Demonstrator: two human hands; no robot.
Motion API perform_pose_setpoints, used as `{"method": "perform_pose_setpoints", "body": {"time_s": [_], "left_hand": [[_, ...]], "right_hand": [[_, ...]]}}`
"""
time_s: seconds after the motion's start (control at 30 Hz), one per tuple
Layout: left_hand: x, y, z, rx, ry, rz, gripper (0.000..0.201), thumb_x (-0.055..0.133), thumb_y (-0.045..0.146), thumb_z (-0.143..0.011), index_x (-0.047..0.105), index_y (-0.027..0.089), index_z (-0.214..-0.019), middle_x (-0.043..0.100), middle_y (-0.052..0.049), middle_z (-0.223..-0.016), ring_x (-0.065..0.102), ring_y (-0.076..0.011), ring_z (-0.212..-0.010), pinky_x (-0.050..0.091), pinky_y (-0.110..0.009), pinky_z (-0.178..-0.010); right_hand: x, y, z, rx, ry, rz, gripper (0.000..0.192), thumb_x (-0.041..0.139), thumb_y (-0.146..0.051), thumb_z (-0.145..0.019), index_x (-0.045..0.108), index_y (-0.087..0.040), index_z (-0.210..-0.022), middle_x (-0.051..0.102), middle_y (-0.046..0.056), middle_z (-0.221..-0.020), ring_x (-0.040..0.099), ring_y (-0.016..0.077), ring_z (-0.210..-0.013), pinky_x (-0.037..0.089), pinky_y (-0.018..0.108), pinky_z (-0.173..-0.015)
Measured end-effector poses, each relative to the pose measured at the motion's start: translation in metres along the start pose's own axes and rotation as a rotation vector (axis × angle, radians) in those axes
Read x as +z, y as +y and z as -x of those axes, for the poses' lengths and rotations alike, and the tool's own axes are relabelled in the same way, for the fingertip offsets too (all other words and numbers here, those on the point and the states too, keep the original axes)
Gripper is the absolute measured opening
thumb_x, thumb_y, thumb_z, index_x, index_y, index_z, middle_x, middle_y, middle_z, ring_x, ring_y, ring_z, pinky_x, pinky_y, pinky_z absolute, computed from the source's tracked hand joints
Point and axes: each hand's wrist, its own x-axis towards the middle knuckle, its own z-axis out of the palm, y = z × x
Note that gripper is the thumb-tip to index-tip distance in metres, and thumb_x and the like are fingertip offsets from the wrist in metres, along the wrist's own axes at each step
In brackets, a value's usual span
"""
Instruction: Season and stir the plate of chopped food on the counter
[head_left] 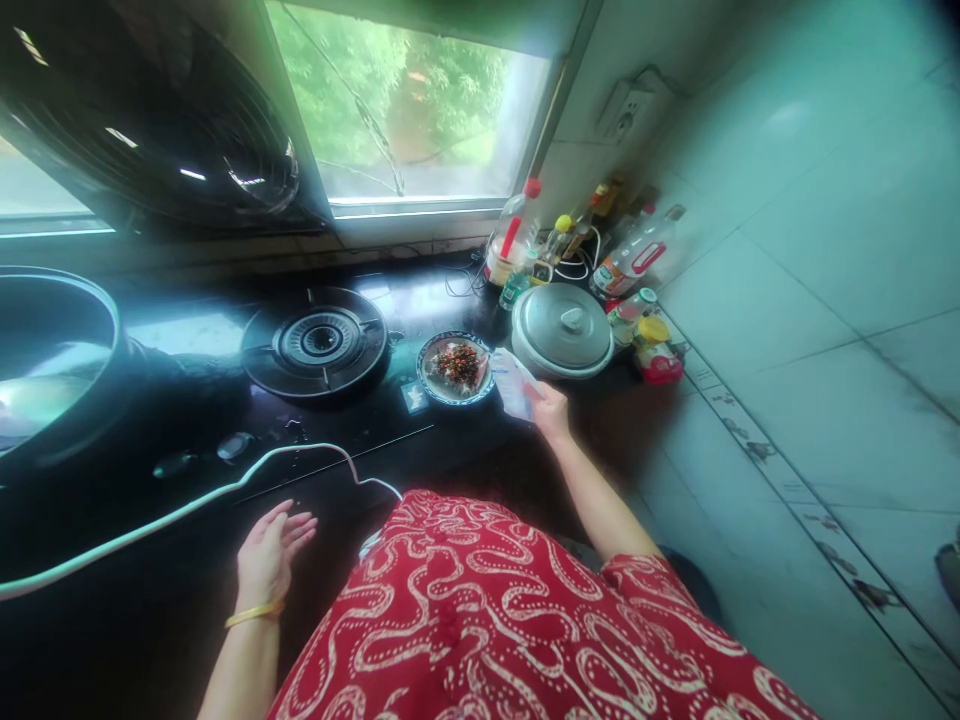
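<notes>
Head view: right hand (551,408) grips clear plastic bag (514,382) beside blue-rimmed ceramic bowl (455,368); tilt gently. Left hand (268,555) spread, holding nothing.

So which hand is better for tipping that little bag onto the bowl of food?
The right hand, probably. It already grips the small clear bag right beside the bowl of chopped food. The left hand is open, holds nothing, and hangs near the counter's front edge, far from the bowl.

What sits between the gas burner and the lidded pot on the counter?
In the head view, a patterned bowl of chopped food sits between the burner and the pot, with the right hand holding a clear packet beside it.
</notes>
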Motion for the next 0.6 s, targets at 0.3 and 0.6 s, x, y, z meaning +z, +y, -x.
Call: {"method": "perform_pose_setpoints", "body": {"time_s": [0.3, 0.6], "left_hand": [[0.004, 0.006, 0.005, -0.004, -0.002, -0.018, 0.017, 0.056, 0.016, -0.085, 0.062, 0.015, -0.101, 0.07, -0.003, -0.066, 0.071, -0.0165, -0.059, 0.059, -0.024, -0.057], [0.037, 0.043, -0.01, 0.09, -0.128, -0.145, 0.018, 0.064, 0.026, -0.076, 0.064, 0.022, -0.093, 0.071, -0.002, -0.067, 0.071, -0.0188, -0.063, 0.061, -0.028, -0.058]], "right_hand": [[-0.008, 0.009, 0.007, 0.06, 0.005, -0.132, 0.058, 0.059, -0.07, -0.079, 0.076, -0.015, -0.087, 0.073, 0.009, -0.084, 0.066, 0.0242, -0.079, 0.05, 0.032, -0.07], [-0.014, -0.012, 0.013, 0.119, 0.289, -0.472, 0.067, 0.051, -0.08, -0.078, 0.073, -0.016, -0.087, 0.075, 0.013, -0.092, 0.07, 0.0277, -0.087, 0.058, 0.039, -0.077]]}}
